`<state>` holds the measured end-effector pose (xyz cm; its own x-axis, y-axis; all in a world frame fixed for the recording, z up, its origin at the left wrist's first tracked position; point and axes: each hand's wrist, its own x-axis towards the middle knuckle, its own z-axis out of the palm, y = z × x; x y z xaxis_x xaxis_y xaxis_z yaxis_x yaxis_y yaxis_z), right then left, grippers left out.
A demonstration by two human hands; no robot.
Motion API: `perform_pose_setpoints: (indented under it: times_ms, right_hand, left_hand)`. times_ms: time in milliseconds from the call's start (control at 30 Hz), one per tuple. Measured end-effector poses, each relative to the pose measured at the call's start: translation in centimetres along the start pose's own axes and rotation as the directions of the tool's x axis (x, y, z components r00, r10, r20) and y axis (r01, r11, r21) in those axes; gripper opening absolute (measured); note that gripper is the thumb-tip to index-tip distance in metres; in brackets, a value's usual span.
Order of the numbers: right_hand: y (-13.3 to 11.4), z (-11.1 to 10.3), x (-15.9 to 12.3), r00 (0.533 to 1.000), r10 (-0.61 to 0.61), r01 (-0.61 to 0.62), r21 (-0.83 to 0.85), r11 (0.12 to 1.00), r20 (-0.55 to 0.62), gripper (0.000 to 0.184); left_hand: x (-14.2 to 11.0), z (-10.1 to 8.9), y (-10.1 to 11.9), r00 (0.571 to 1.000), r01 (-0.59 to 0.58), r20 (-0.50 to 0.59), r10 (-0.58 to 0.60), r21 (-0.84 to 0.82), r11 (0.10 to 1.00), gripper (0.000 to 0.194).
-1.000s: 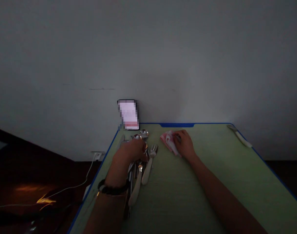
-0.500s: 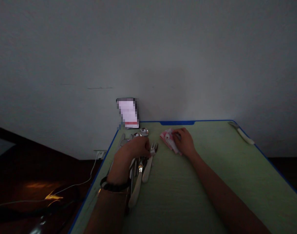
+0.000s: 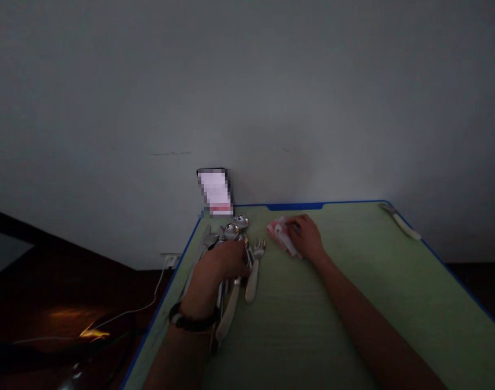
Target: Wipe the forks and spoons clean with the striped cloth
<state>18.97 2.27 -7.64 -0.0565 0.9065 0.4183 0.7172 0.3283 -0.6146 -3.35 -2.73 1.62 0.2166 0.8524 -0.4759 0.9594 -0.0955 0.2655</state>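
My left hand [image 3: 227,260], with a dark band at its wrist, is over a pile of cutlery on the green tabletop [image 3: 296,330]. Its fingers are curled, and whatever they grip is hidden among the pieces. Beyond them lie shiny spoons [image 3: 231,231]. Just right of the fingers is a fork [image 3: 253,276] with a pale handle; another pale-handled piece [image 3: 229,311] extends towards me. To the right, my right hand [image 3: 306,236] has its fingers closed on a crumpled pink-and-white cloth [image 3: 279,232], which rests on the table.
A phone [image 3: 215,192] with a blurred screen leans against the wall at the table's back left. A pale-handled utensil [image 3: 404,223] lies along the far right edge. On the left, a white cable [image 3: 154,295] runs from a wall socket [image 3: 172,261] down beside the table.
My left hand has drawn slightly nearer to me, uncovering more of the spoons. The fork has shifted a little to the right. My right hand and the cloth have hardly moved.
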Motion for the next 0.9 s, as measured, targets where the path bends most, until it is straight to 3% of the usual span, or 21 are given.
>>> perform_pose_setpoints:
  times_ms: [200, 333, 467, 633, 767, 833, 900]
  right_hand:
    - [-0.2, -0.2, -0.1, 1.0, 0.004, -0.004, 0.003, 1.0, -0.017, 0.02]
    - [-0.6, -0.3, -0.1, 1.0, 0.001, -0.001, -0.002, 1.0, -0.003, 0.02]
    - [-1.3, -0.9, -0.3, 0.998, -0.049, 0.049, -0.01, 0.999, 0.037, 0.029]
    - [-2.0, -2.4, -0.7, 0.954, -0.211, 0.218, -0.011, 0.976, 0.212, 0.037]
    - [-2.3, -2.4, -0.9, 0.908, -0.283, 0.313, -0.052, 0.948, 0.308, 0.062]
    - [-2.3, -2.1, -0.9, 0.918, -0.269, 0.309, -0.1, 0.946, 0.292, 0.065]
    - [-1.8, -1.8, -0.7, 0.963, -0.184, 0.217, -0.164, 0.962, 0.199, 0.056]
  left_hand:
    - [0.0, -0.8, -0.6, 0.997, -0.07, -0.012, 0.07, -0.041, 0.997, 0.019]
    - [0.1, -1.0, -0.9, 0.994, -0.096, -0.068, 0.09, -0.08, 0.992, 0.026]
    - [0.4, -1.1, -0.9, 0.977, -0.167, -0.151, 0.152, -0.091, 0.982, 0.02]
    - [0.2, -2.4, -0.3, 0.911, -0.302, -0.32, 0.258, -0.096, 0.948, 0.019]
    - [-0.8, -3.5, 0.9, 0.85, -0.394, -0.437, 0.294, -0.156, 0.906, 0.025]
    - [-1.2, -3.7, 1.6, 0.808, -0.45, -0.518, 0.282, -0.232, 0.863, 0.024]
    - [-1.5, -3.7, 2.5, 0.761, -0.507, -0.592, 0.263, -0.292, 0.811, 0.023]
